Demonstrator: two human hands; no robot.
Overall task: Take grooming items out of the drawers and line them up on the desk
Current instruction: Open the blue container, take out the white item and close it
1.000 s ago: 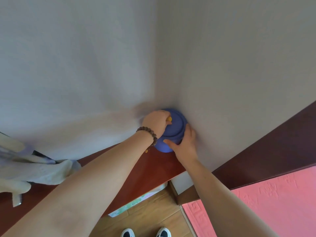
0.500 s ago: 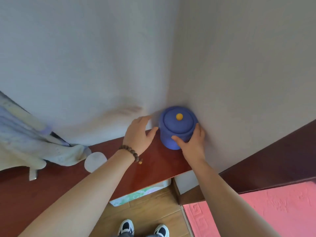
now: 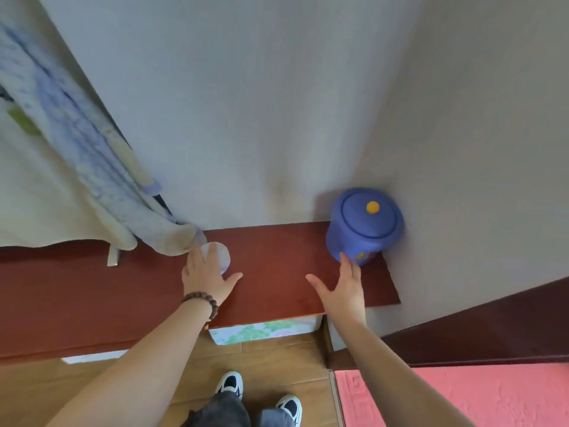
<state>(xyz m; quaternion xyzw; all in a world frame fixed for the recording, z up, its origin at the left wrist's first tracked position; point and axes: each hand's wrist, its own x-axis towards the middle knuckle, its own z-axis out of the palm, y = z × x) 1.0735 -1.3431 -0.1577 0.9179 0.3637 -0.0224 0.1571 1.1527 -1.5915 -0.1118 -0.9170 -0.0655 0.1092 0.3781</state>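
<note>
A blue lidded jar (image 3: pixel 363 226) with a yellow knob stands in the far right corner of the dark red desk (image 3: pixel 271 282), against the walls. My right hand (image 3: pixel 341 291) is open, fingers spread, its fingertips just at the jar's lower front. My left hand (image 3: pixel 206 275), with a bead bracelet on the wrist, is open over the desk and partly covers a small white round lid-like object (image 3: pixel 220 255).
A pale floral cloth (image 3: pixel 92 167) hangs from the upper left down onto the desk. A metal piece (image 3: pixel 112 257) stands under it. Below the desk are a patterned box (image 3: pixel 261 331), wooden floor, my shoes and a pink mat (image 3: pixel 462 396).
Both hands have let go of the blue jar and drawn back toward me. My left hand moved left to the white round object. The view tilted down, showing more desk and floor.
</note>
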